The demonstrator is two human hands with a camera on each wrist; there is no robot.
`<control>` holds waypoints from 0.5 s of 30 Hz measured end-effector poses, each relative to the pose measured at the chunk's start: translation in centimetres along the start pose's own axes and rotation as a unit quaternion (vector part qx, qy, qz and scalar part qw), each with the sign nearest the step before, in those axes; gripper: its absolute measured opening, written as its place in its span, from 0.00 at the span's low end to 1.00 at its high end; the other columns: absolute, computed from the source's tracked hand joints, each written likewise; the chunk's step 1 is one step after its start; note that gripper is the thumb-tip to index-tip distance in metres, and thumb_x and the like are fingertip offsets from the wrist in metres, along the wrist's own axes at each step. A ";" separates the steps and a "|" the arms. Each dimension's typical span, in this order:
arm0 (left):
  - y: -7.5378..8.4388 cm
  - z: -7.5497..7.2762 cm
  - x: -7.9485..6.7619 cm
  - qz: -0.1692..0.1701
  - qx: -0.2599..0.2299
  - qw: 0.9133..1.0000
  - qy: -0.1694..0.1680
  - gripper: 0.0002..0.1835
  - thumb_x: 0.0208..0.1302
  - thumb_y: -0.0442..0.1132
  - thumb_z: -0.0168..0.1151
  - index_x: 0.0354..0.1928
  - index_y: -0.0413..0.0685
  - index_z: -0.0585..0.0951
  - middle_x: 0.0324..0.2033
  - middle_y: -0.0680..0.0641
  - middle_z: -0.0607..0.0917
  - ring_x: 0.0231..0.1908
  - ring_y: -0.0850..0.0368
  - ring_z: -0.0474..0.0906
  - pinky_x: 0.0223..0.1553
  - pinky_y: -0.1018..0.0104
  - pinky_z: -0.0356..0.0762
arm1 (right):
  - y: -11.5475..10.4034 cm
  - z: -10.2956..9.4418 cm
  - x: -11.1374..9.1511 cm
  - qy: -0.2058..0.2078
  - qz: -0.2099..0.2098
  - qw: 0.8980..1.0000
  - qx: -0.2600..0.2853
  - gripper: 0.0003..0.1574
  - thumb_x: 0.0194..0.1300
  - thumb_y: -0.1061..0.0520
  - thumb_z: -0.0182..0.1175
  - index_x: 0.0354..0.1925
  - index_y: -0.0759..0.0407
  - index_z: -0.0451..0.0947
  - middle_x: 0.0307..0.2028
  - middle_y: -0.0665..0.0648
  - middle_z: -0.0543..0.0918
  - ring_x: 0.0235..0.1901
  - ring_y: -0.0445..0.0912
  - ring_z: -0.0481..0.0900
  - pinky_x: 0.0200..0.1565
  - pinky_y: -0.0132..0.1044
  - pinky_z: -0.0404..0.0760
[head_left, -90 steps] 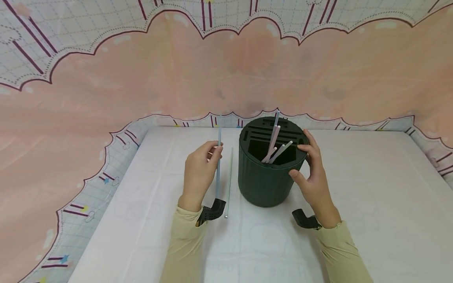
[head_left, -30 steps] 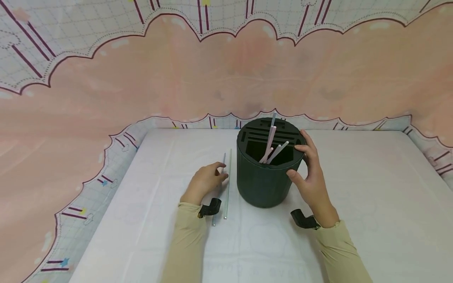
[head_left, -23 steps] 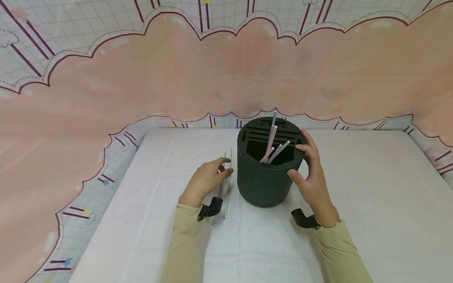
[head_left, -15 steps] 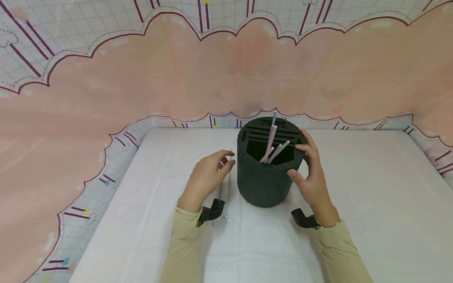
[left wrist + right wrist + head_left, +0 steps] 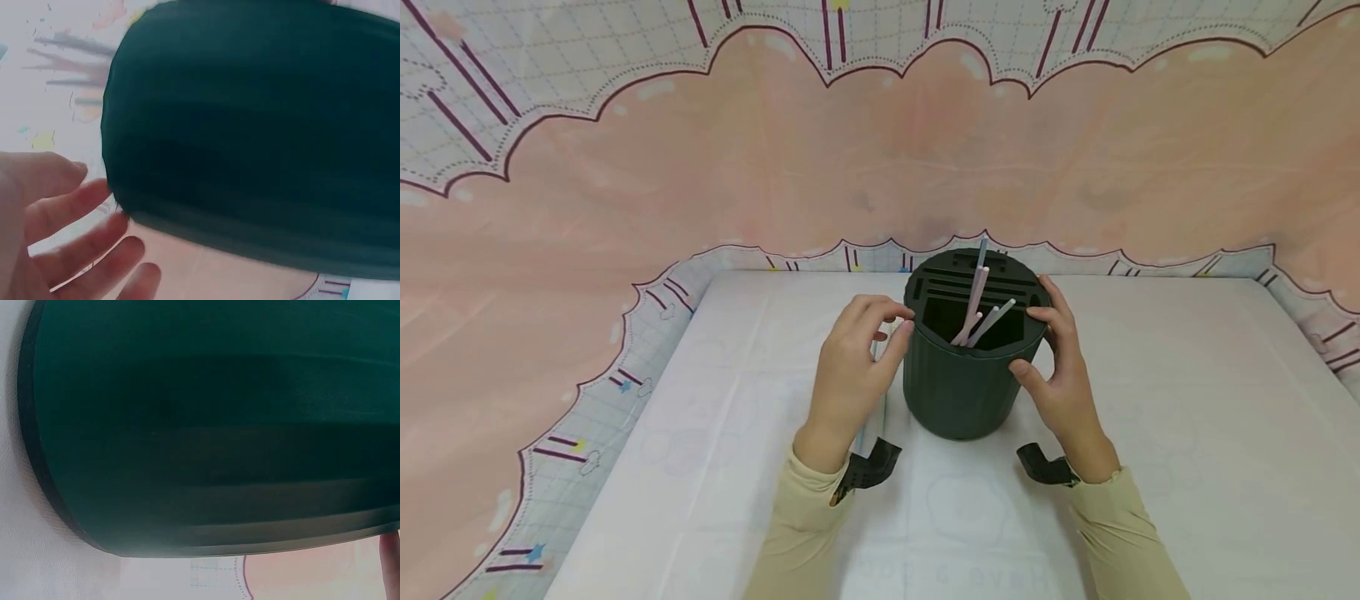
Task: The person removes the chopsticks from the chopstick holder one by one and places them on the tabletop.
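A dark green round knife block stands upright, with slots in its top and an open compartment at the front. Several straws, pink, pale and blue, lean in that compartment. My right hand holds the block's right side, thumb at the front and fingers behind. My left hand is at the left rim, thumb and fingers loosely bent, with nothing between them. In the left wrist view its fingertips lie at the block's edge; whether they press on it I cannot tell. A greenish straw lies on the table, partly hidden by that hand.
The block stands on a white-covered table. A patterned pink cloth hangs behind and around it. Each wrist carries a black camera mount. Beside the greenish straw lies a bluish one, mostly hidden by the left hand.
My left hand laid a blue straw down beside the greenish one and let go. It then rose and moved right to the block's rim. The right hand stayed on the block.
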State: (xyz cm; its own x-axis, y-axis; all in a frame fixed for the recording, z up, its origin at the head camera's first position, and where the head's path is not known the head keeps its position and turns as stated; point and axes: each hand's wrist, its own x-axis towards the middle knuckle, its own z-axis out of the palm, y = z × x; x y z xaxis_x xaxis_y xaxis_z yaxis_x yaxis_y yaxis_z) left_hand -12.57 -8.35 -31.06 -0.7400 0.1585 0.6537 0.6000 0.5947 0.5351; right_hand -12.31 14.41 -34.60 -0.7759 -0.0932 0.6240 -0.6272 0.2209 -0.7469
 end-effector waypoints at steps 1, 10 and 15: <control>0.2 0.1 0.0 0.008 0.001 1.000 0.000 0.09 0.61 0.42 0.56 0.39 0.46 0.79 0.41 0.51 0.75 0.43 0.59 0.70 0.39 0.68 0.72 | 0.0 0.0 0.0 0.000 0.000 1.000 0.000 0.43 0.57 0.38 0.56 0.54 0.70 0.58 0.67 0.59 0.49 0.65 0.52 0.48 0.61 0.47 0.51; 1.8 1.2 0.0 0.056 0.047 0.996 -0.045 0.19 0.58 0.53 0.57 0.45 0.50 0.79 0.50 0.52 0.75 0.56 0.54 0.61 0.56 0.61 0.59 | 0.1 0.0 0.0 0.001 0.001 1.000 -0.002 0.44 0.57 0.37 0.55 0.55 0.69 0.58 0.67 0.58 0.49 0.65 0.51 0.48 0.60 0.50 0.52; 2.4 2.0 -0.2 0.092 0.057 0.992 -0.065 0.21 0.60 0.52 0.56 0.50 0.47 0.77 0.49 0.52 0.77 0.61 0.53 0.58 0.60 0.55 0.54 | 0.1 0.0 0.1 0.002 -0.007 1.000 -0.005 0.45 0.56 0.36 0.55 0.54 0.70 0.58 0.67 0.59 0.49 0.65 0.52 0.49 0.60 0.49 0.53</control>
State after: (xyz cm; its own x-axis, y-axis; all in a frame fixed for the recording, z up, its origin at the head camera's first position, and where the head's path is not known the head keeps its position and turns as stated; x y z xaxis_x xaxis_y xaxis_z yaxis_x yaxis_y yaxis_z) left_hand -11.60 -5.40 -30.96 -0.6589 0.3691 0.6555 0.6956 0.6306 0.3442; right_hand -12.45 14.39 -34.65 -0.7671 -0.0930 0.6348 -0.6369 0.2298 -0.7359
